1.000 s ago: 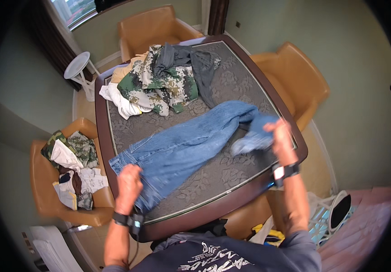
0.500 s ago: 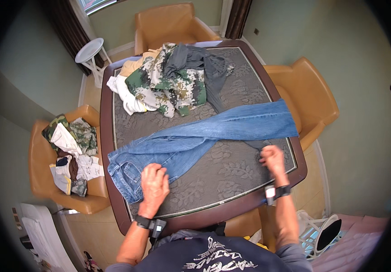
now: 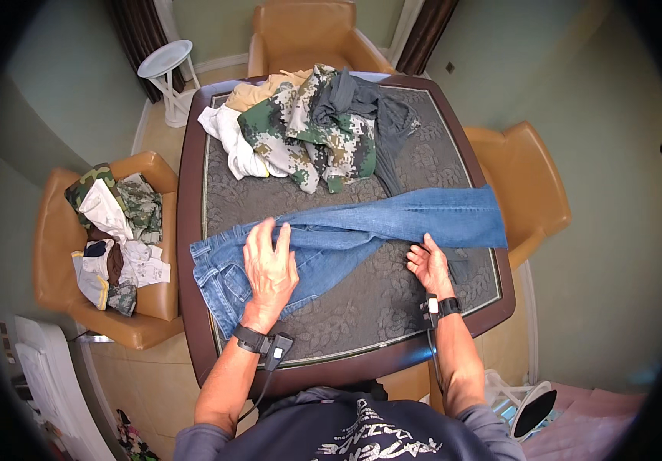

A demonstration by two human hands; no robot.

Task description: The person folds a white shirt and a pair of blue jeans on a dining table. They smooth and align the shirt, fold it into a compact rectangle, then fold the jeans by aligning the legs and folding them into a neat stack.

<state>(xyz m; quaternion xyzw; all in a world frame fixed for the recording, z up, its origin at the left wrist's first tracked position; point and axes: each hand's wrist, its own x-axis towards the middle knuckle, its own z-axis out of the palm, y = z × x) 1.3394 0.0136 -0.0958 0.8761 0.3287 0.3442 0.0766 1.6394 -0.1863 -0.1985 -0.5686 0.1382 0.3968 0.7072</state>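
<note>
Across the surface (image 3: 346,307), the jeans (image 3: 354,227) lie lengthwise from waist (image 3: 210,288) near eight o'clock to hem (image 3: 498,219) near three. The left hand (image 3: 271,270), fingers parted and empty, is over the waist end, contact unclear; the right hand (image 3: 431,270), fingers loosely curled, apparently empty, is nearer the hem, jeans at twelve o'clock.

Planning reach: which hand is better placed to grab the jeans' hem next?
Likely the right hand: it's open by the jeans, nearer the hem. The left hand is nearer the waistband.
</note>
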